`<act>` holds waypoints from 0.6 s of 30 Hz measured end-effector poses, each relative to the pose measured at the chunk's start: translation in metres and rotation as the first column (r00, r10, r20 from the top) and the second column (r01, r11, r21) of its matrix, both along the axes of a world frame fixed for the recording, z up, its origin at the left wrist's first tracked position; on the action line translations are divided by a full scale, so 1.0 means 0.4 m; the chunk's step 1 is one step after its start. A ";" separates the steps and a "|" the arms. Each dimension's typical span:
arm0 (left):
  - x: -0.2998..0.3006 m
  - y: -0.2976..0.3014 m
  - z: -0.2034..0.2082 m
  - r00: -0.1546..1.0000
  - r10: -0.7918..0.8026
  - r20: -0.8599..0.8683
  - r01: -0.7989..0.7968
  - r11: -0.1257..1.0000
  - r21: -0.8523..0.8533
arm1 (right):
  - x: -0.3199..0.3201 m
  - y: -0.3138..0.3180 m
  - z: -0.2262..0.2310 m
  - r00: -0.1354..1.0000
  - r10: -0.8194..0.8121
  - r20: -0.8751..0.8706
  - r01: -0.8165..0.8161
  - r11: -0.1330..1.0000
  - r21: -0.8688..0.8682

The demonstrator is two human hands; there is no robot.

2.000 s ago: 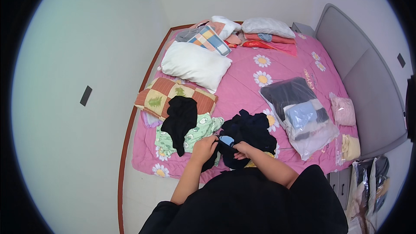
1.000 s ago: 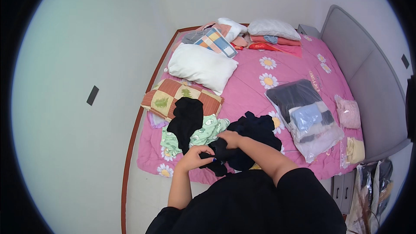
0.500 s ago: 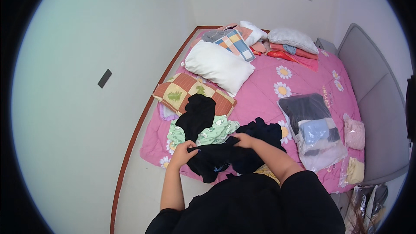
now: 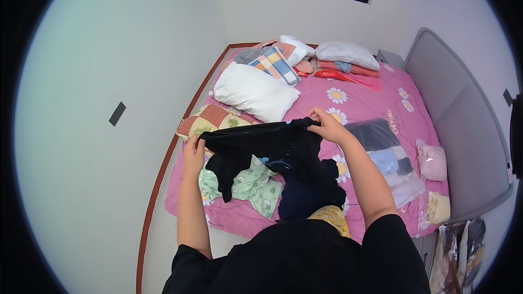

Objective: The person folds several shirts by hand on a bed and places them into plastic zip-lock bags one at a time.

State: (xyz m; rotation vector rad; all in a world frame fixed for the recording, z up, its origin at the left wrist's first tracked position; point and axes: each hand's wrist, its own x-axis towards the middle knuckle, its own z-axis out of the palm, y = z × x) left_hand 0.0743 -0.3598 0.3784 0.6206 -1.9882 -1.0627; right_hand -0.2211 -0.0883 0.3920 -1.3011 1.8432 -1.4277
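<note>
Between my two hands a black garment [image 4: 250, 135] with a blue print is stretched out above the bed. My left hand [image 4: 193, 152] pinches its left upper corner, and my right hand [image 4: 327, 126] grips the right upper corner, where the cloth is bunched. The lower part of the garment hangs down, and its exact kind is unclear. Under and behind it lies a pale green patterned cloth [image 4: 264, 189]. A dark navy garment [image 4: 313, 185] lies close in front of me, with a yellow patterned cloth [image 4: 332, 218] partly hidden by my body.
The bed has a pink daisy-print cover [image 4: 308, 103]. A checked pillow [image 4: 210, 120], a white pillow [image 4: 256, 91] and folded bedding [image 4: 354, 71] lie farther back. Bagged clothes [image 4: 381, 158] are to the right, before the grey headboard [image 4: 463, 103]. A wall [image 4: 109, 185] stands left.
Both hands have risen and moved away from me, lifting the black garment off the bed and spreading its upper edge. The view has shifted slightly.
</note>
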 end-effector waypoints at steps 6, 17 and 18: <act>-0.073 0.056 -0.062 0.969 -0.048 -0.243 0.102 0.971 0.216 | -0.010 0.077 -0.095 0.998 -0.029 0.064 0.031 0.999 -0.036; -0.046 0.069 -0.066 0.983 0.002 -0.182 0.045 0.966 0.254 | 0.016 0.064 -0.153 0.982 -0.119 0.147 0.121 0.993 -0.010; -0.037 0.062 -0.072 0.982 0.017 -0.190 0.036 0.962 0.269 | 0.031 0.058 -0.140 0.971 -0.079 0.224 0.110 0.985 -0.130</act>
